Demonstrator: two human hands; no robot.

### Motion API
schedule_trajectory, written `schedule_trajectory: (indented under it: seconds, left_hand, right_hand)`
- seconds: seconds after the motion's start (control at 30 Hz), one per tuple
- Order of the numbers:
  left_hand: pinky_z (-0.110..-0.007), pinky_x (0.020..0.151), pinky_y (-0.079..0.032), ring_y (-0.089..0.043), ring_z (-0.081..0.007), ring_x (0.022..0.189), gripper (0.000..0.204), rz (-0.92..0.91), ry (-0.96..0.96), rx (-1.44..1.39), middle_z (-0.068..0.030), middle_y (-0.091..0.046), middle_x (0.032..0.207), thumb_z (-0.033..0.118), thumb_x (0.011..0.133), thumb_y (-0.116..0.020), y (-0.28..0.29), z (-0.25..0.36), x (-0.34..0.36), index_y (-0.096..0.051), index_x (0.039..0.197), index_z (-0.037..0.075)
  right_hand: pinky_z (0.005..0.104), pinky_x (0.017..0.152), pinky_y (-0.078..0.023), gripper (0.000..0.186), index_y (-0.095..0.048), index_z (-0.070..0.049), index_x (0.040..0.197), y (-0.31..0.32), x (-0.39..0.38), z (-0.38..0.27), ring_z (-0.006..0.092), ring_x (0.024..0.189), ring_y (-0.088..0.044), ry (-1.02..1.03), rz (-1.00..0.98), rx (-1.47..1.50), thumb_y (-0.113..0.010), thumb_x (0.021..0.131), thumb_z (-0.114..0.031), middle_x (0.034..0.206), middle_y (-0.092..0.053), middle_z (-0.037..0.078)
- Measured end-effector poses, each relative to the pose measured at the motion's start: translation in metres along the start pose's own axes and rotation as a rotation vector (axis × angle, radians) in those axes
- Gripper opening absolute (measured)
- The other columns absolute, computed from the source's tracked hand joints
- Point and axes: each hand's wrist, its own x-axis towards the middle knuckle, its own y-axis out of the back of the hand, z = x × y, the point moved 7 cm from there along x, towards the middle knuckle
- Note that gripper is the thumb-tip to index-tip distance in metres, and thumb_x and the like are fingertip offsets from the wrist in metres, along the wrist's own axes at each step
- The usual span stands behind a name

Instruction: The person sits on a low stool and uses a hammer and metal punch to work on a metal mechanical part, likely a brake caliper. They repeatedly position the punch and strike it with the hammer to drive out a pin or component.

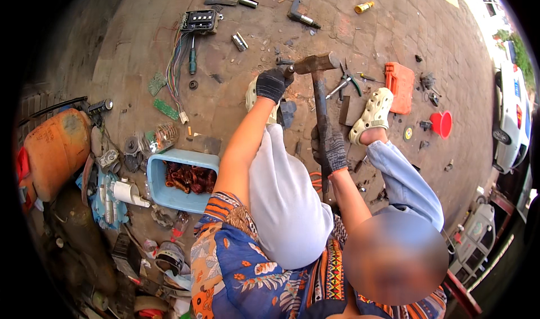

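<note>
While right hand (332,147) grips hammer (318,77), left hand (271,84) seemingly steadies chisel (288,69)

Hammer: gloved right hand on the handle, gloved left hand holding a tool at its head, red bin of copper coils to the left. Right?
Not quite: the bin holding the copper coils is light blue, not red, as the head view shows. The rest stands: the right hand grips the hammer by its handle, and the left hand holds a tool at its head.
</note>
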Motion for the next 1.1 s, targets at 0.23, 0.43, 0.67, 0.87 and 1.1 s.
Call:
schedule_trajectory:
  seconds: [0.23, 0.43, 0.67, 0.87, 1.1]
  left_hand:
    - [-0.039, 0.057, -0.045, -0.058, -0.0285, 0.062, 0.032, -0.090, 0.030, 0.117, -0.0144, -0.059, 0.064, 0.034, 0.078, -0.053, 0.018, -0.008, -0.001, -0.059, 0.064, 0.005]
    - [-0.041, 0.060, -0.047, -0.060, -0.0306, 0.065, 0.040, -0.156, 0.033, 0.063, -0.0180, -0.061, 0.069, 0.042, 0.079, -0.051, -0.002, -0.004, 0.003, -0.063, 0.071, 0.005]
    - [-0.043, 0.062, -0.046, -0.060, -0.0324, 0.069, 0.038, -0.213, 0.110, -0.005, -0.0151, -0.062, 0.072, 0.046, 0.080, -0.049, -0.005, -0.019, 0.006, -0.064, 0.080, 0.011]
    - [-0.042, 0.059, -0.045, -0.059, -0.0336, 0.068, 0.029, 0.117, 0.199, -0.264, -0.0143, -0.061, 0.071, 0.036, 0.077, -0.059, 0.024, -0.024, 0.006, -0.062, 0.074, 0.008]
    - [-0.042, 0.059, -0.043, -0.056, -0.0349, 0.061, 0.039, 0.222, 0.290, -0.261, -0.0167, -0.060, 0.065, 0.040, 0.079, -0.058, 0.034, -0.046, -0.003, -0.062, 0.066, 0.003]
  right_hand:
    - [0.0249, 0.038, -0.031, 0.031, -0.054, -0.006, 0.076, 0.040, -0.030, -0.146, 0.0107, 0.042, -0.042, 0.029, 0.148, 0.011, -0.044, 0.091, -0.032, 0.052, -0.047, 0.001]
    - [0.0390, 0.051, -0.039, 0.030, -0.056, -0.001, 0.083, -0.002, -0.027, -0.075, 0.0300, 0.054, -0.053, 0.316, 0.186, -0.634, -0.043, 0.091, -0.027, 0.059, -0.054, 0.016]
    - [0.0305, 0.047, -0.037, 0.032, -0.054, -0.001, 0.083, 0.038, -0.035, -0.152, 0.0177, 0.049, -0.047, 0.311, 0.177, -0.234, -0.046, 0.089, -0.031, 0.058, -0.051, 0.008]
    - [0.0241, 0.037, -0.029, 0.049, -0.051, -0.005, 0.072, 0.057, -0.056, -0.180, 0.0085, 0.039, -0.040, 0.242, 0.345, 0.009, -0.036, 0.089, -0.049, 0.049, -0.045, 0.001]
    - [0.0274, 0.044, -0.034, 0.029, -0.054, -0.006, 0.081, 0.018, -0.067, -0.035, 0.0131, 0.051, -0.045, -0.119, 0.185, -0.002, -0.048, 0.087, -0.033, 0.060, -0.050, 0.004]
